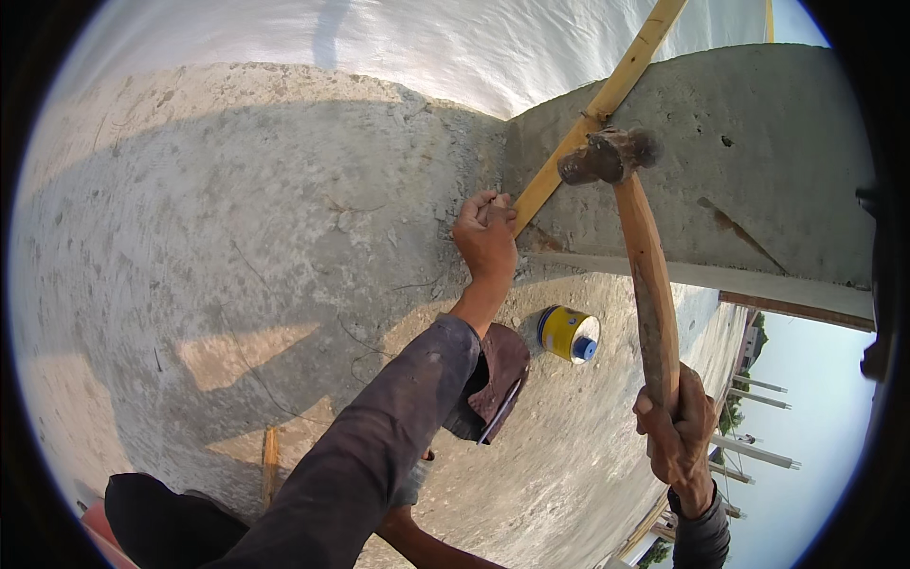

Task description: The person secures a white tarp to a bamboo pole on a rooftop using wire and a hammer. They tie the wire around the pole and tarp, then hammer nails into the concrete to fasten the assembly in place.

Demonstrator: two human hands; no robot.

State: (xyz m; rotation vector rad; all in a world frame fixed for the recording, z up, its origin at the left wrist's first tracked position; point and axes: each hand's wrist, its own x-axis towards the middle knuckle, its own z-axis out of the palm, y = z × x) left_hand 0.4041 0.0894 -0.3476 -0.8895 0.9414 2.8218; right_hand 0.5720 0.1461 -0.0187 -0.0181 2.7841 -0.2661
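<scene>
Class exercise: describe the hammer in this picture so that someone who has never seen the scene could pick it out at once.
Start at the grey concrete wall at upper right, crossed by a slanting yellow wooden strip. Just right of that strip hangs the hammer, gripped low by the right hand. Its long, curved, reddish wooden handle and dark, worn head set it apart.

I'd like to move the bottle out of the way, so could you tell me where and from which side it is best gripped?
Probably around the yellow-labelled body of the bottle, from above. It lies on its side on the concrete slab, blue cap pointing right, so the round body faces up. The left sleeve crowds its left side.
</scene>
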